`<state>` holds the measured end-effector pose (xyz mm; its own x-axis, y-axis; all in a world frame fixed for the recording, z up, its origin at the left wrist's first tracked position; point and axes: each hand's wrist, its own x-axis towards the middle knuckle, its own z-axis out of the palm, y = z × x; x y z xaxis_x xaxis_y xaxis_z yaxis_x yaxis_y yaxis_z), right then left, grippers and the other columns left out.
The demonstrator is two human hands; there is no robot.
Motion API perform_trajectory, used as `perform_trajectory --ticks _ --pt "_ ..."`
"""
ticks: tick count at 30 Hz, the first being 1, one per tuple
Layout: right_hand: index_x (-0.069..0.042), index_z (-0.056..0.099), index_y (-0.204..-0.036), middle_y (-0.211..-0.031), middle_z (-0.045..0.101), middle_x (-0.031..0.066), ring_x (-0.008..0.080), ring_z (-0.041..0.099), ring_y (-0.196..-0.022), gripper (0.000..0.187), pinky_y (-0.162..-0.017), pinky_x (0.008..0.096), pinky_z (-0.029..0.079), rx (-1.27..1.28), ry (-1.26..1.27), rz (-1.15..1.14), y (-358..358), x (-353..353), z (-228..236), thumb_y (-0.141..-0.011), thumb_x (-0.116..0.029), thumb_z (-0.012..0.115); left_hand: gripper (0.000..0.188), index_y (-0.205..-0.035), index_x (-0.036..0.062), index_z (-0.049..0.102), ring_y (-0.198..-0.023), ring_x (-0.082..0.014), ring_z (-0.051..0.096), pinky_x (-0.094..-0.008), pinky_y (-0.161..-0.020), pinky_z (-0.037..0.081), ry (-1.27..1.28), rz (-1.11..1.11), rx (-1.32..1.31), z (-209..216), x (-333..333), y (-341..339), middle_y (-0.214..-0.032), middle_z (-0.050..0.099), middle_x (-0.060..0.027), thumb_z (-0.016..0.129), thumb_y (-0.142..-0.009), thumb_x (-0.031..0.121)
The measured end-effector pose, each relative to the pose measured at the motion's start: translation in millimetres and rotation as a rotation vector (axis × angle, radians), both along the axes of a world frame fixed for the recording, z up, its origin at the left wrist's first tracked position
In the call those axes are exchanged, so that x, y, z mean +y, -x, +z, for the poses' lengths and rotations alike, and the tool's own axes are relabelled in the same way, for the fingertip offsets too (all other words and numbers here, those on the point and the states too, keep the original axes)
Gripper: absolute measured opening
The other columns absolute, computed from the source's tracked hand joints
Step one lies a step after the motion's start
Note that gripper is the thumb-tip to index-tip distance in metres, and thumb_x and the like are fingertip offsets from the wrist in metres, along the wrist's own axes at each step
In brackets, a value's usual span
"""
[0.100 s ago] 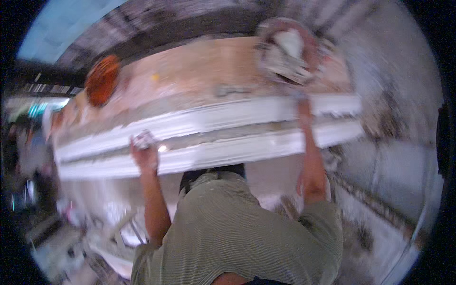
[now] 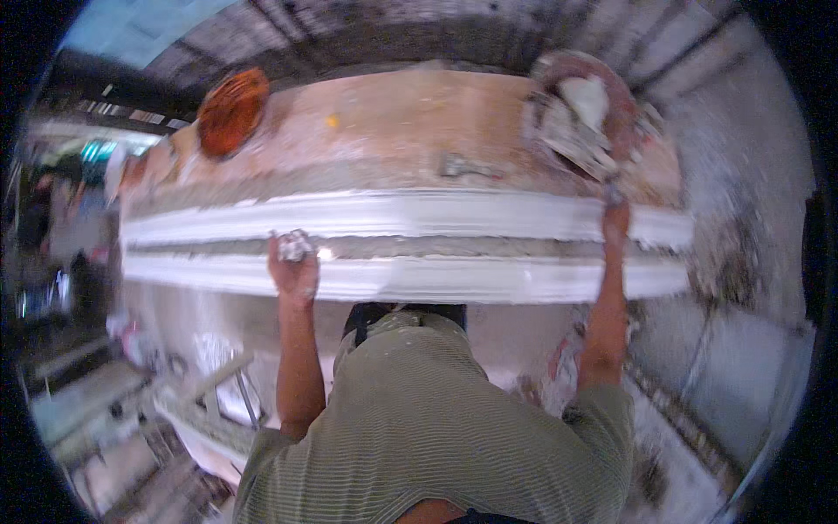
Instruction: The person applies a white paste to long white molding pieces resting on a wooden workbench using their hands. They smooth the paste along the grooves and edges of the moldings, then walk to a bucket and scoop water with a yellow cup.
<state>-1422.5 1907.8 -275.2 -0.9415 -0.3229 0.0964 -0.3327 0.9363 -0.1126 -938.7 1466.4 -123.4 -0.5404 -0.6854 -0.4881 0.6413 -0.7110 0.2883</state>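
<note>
Two long white moulded strips, the far moulding [image 2: 410, 215] and the near moulding [image 2: 436, 279], lie side by side across the table in front of me. My left hand [image 2: 294, 275] is over the near one, its fingers curled round a crumpled, whitish lump [image 2: 297, 245]. At the right, my right hand [image 2: 616, 218] reaches across the far moulding toward a round basin [image 2: 630, 105] smeared with white material. Its fingers look closed, and something small and greyish shows at their tips, too blurred to name.
An orange round basket-like container [image 2: 232, 113] stands at the table's far left. A greyish tool [image 2: 470, 167] lies beyond the mouldings, with a small yellow spot [image 2: 332, 121] farther back. On the floor at lower left is a wooden frame [image 2: 209, 415].
The whole view has turned and shifted, so the table and basin appear farther right and the mouldings more level. My left hand still holds the lump; my right hand stays near the basin.
</note>
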Motion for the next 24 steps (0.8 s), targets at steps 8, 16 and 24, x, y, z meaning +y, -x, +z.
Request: perform_trajectory --ticks 8,16,24 --pt "-0.002 0.059 -0.102 -0.097 0.064 0.0183 0.0325 0.062 -0.088 0.025 -0.079 0.0476 0.049 -0.05 -0.261 0.258 -36.7 -79.3 -33.7 -0.086 -0.017 0.048 0.025 -0.081 0.0009 0.061 -0.087 -0.023 0.062 -0.0346 -0.083 0.054 -0.011 0.191 0.036 -4.6 5.7 -61.8 -0.082 0.063 -0.0099 0.053 -0.094 0.02" --pt "-0.002 0.063 -0.086 -0.08 0.062 0.0182 0.0325 0.063 -0.081 0.016 -0.071 0.0452 0.051 -0.093 0.013 0.447 -245.1 -344.6 14.8 -0.081 -0.014 0.053 0.024 -0.083 -0.0008 0.06 -0.092 -0.0243 0.06 -0.0352 -0.086 0.053 0.007 0.332 0.076 -25.2 -64.0 -160.1 -0.084 0.063 -0.0104 0.054 -0.093 0.02" --pt "0.001 0.062 -0.087 -0.089 0.063 0.0241 0.0383 0.063 -0.086 0.019 -0.078 0.0452 0.051 -0.323 0.232 0.396 -389.7 -540.9 53.8 -0.08 -0.014 0.053 0.021 -0.088 -0.001 0.061 -0.091 -0.0247 0.061 -0.0354 -0.088 0.053 -0.001 0.235 0.085 -27.5 -176.9 -274.5 -0.088 0.064 -0.012 0.054 -0.093 0.017"
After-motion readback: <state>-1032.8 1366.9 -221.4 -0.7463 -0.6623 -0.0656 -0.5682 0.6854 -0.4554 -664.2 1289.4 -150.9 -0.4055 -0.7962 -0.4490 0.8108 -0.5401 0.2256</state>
